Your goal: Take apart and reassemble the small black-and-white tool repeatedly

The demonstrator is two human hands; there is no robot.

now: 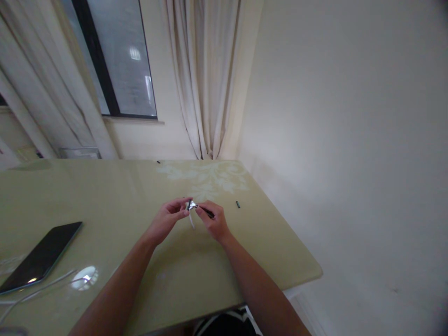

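I see one small shiny thing (192,205), silver and bright, with a dark edge at its left end; it is too small for me to name. It is above the table (273,242), between two hands. The left hand (170,215) pinches its left end with thumb and fingers. The right hand (215,222) is closed around one dark handle (209,213), beside the silver part. One thin white strip (192,221) hangs just below; whether it is joined, I cannot tell. Two small dark pieces lie on the table: one at right (238,204), one at the far edge (158,162). At the near left lies one black tablet (42,256).
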